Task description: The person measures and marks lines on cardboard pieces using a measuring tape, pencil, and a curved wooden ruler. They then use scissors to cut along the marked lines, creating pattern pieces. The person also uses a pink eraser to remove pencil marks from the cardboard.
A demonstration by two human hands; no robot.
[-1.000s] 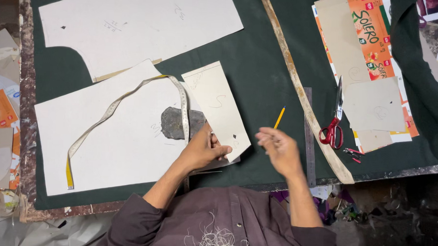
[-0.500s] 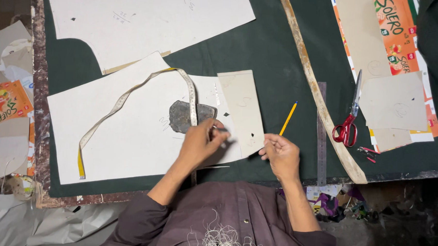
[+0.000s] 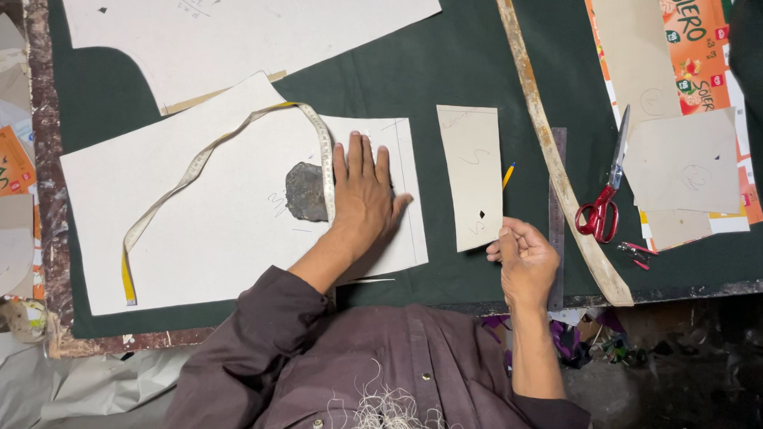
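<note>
**Pattern pieces laid out on a cloth-covered desk**

Item: left hand (image 3: 361, 193), fingers spread open and flat, pressed on a white paper pattern sheet (image 3: 229, 209), evidently to keep it from shifting on the dark green cloth (image 3: 454, 65). Just beside the hand, a grey stone (image 3: 304, 191) is set on the sheet as a weight, and a measuring tape (image 3: 206, 162) is looped across it.

Item: right hand (image 3: 525, 260), fingers curled closed on the lower corner of a narrow card pattern piece (image 3: 472, 171), which lies apart from the sheet, a yellow pencil (image 3: 508, 174) at its edge.

Nearby: red-handled scissors (image 3: 603, 201), a steel ruler (image 3: 557, 212).

Change noted: half a second ago the card piece was overlapping the sheet under the left hand; it is now drawn clear to the right.
</note>
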